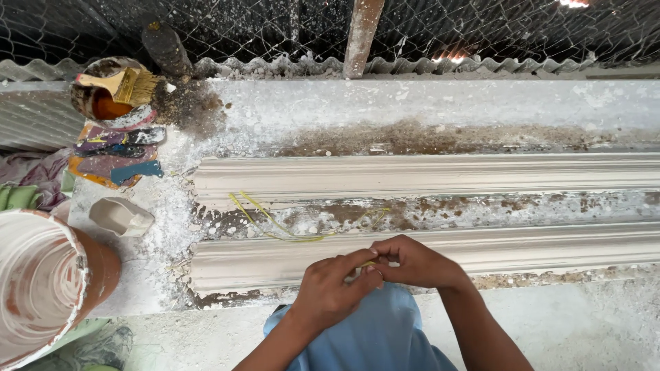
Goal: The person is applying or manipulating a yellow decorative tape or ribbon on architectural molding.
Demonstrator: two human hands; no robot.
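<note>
We see both hands meeting just above the near moulding [481, 251], a long white plaster strip lying on the dusty bench [412, 103]. The left hand [330, 288] has its grip pressed together, thumb and forefinger pinching one end of a thin yellow string [275, 223]. The right hand [416, 262] curls in against it, its fingers closed on the same end, so the two hands touch at the fingertips. From there the string runs away to the left, looping loosely across the stained gap between the near moulding and the far moulding [426, 172], which lies parallel to it and well apart from the hands. A blue cloth [371, 336] lies below the wrists. At the bench's left end stands a tin [103, 103] of orange-brown liquid with a brush [127, 84] resting across its rim. Just below the tin lie several flat scrapers [120, 154], smeared with plaster, and near them a small white scoop [120, 216]. A large bucket [41, 282], coated white inside, stands at the lower left. Wire mesh [240, 27] runs behind the bench.
</note>
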